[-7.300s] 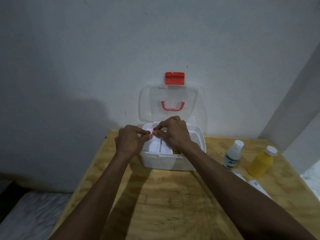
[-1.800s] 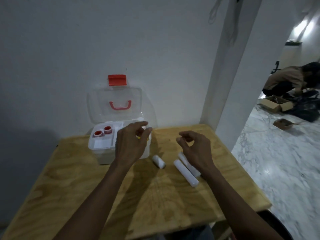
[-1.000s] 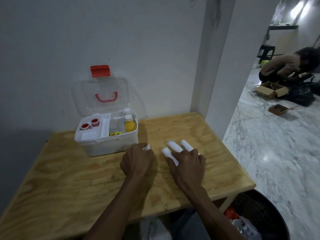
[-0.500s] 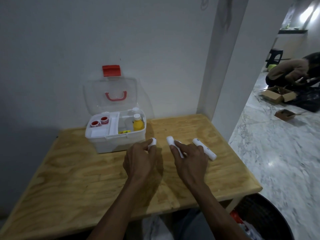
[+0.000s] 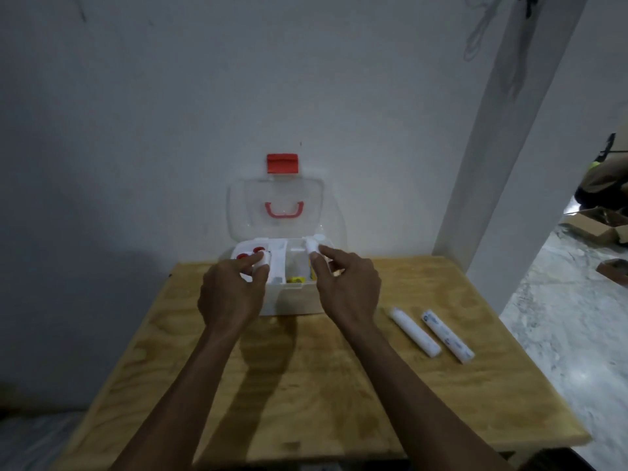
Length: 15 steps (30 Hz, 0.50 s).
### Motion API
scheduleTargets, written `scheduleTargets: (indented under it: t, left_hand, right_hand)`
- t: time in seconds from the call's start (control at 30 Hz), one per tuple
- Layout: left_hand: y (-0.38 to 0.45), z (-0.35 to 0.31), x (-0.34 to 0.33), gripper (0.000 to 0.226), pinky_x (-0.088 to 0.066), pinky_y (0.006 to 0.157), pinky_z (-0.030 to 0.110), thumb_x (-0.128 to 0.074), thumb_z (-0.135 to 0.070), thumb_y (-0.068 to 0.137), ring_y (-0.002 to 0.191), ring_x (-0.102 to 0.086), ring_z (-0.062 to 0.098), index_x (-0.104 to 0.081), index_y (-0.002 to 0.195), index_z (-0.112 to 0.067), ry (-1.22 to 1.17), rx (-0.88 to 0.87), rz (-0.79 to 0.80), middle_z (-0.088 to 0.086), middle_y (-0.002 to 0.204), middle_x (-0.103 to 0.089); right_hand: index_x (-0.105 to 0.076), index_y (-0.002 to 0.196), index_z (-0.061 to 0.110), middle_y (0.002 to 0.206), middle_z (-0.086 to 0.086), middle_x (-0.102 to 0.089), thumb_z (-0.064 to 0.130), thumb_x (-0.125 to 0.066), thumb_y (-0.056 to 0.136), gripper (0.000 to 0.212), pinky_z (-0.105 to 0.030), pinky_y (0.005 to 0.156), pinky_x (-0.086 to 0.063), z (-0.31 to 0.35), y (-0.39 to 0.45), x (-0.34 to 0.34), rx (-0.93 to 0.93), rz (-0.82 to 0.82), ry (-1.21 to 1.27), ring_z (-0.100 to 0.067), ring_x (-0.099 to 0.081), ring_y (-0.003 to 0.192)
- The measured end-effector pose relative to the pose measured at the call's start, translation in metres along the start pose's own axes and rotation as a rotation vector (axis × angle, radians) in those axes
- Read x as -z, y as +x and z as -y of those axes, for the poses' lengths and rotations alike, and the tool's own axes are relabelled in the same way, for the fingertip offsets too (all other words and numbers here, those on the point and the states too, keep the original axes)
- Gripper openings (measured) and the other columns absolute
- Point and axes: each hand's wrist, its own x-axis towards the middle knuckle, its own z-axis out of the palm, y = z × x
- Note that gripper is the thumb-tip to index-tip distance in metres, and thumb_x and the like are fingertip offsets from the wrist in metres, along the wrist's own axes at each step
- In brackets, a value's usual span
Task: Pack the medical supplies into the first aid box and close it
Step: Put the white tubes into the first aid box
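Observation:
The white first aid box (image 5: 289,302) stands open against the wall, its clear lid (image 5: 276,205) with a red handle and red latch upright. Inside sit two red-capped items (image 5: 249,253) at the left and something yellow (image 5: 295,279) in the middle. My left hand (image 5: 234,288) holds a short white roll (image 5: 262,265) over the box's left side. My right hand (image 5: 346,283) pinches a white tube (image 5: 311,247) over the box's right side. Two more white tubes (image 5: 413,331) (image 5: 447,335) lie on the table to the right.
The plywood table (image 5: 306,385) ends close on the right beside a white pillar (image 5: 509,137). Beyond it lies a marble floor with cardboard boxes (image 5: 598,226) and a person crouching at the far right edge.
Both hands lifted a white item each off the table and carried them up over the open box. Two tubes stayed on the table. The view swung back left.

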Motion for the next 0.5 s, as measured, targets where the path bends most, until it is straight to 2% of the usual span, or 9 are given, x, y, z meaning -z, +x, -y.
scheduleTargets:
  t: [0.07, 0.17, 0.27, 0.37, 0.5]
  left_hand:
    - [0.016, 0.009, 0.008, 0.029, -0.049, 0.071, 0.029, -0.069, -0.036, 0.085, 0.094, -0.068, 0.022, -0.073, 0.112, -0.028, 0.035, -0.016, 0.027, 0.001, 0.106, -0.074]
    - [0.036, 0.021, 0.013, 0.029, -0.047, 0.072, 0.025, -0.072, -0.030, 0.084, 0.088, -0.069, 0.021, -0.074, 0.112, -0.021, 0.072, -0.071, 0.104, 0.006, 0.105, -0.075]
    - [0.048, 0.030, 0.013, 0.029, -0.051, 0.075, 0.026, -0.072, -0.032, 0.083, 0.083, -0.069, 0.018, -0.075, 0.110, -0.022, 0.116, -0.156, 0.185, 0.006, 0.101, -0.076]
    - [0.057, 0.039, 0.008, 0.031, -0.050, 0.071, 0.024, -0.071, -0.037, 0.084, 0.083, -0.069, 0.015, -0.073, 0.112, -0.026, 0.189, -0.206, 0.222, 0.002, 0.102, -0.076]
    - [0.067, 0.050, -0.003, 0.030, -0.056, 0.080, 0.036, -0.069, -0.043, 0.083, 0.087, -0.068, 0.018, -0.073, 0.111, -0.032, 0.252, -0.240, 0.252, -0.001, 0.102, -0.076]
  right_hand:
    - [-0.072, 0.111, 0.035, 0.093, 0.007, -0.074, 0.054, -0.056, 0.088, 0.034, -0.043, 0.089, -0.050, 0.013, 0.009, -0.023, 0.018, 0.038, -0.040, -0.017, -0.064, 0.092]
    - [-0.072, 0.112, 0.034, 0.097, 0.006, -0.075, 0.055, -0.053, 0.089, 0.037, -0.043, 0.087, -0.053, 0.026, 0.021, -0.055, 0.016, 0.071, -0.117, -0.015, -0.067, 0.090]
    - [-0.073, 0.111, 0.031, 0.104, 0.004, -0.075, 0.052, -0.053, 0.090, 0.036, -0.046, 0.097, -0.049, 0.030, 0.029, -0.075, -0.017, 0.115, -0.184, -0.020, -0.067, 0.100]
    - [-0.072, 0.115, 0.027, 0.116, 0.002, -0.072, 0.046, -0.057, 0.093, 0.033, -0.045, 0.105, -0.040, 0.033, 0.031, -0.083, -0.062, 0.143, -0.259, -0.022, -0.063, 0.112]
    - [-0.072, 0.115, 0.026, 0.118, -0.001, -0.071, 0.044, -0.059, 0.091, 0.032, -0.044, 0.104, -0.041, 0.030, 0.028, -0.096, -0.077, 0.156, -0.338, -0.023, -0.061, 0.113]
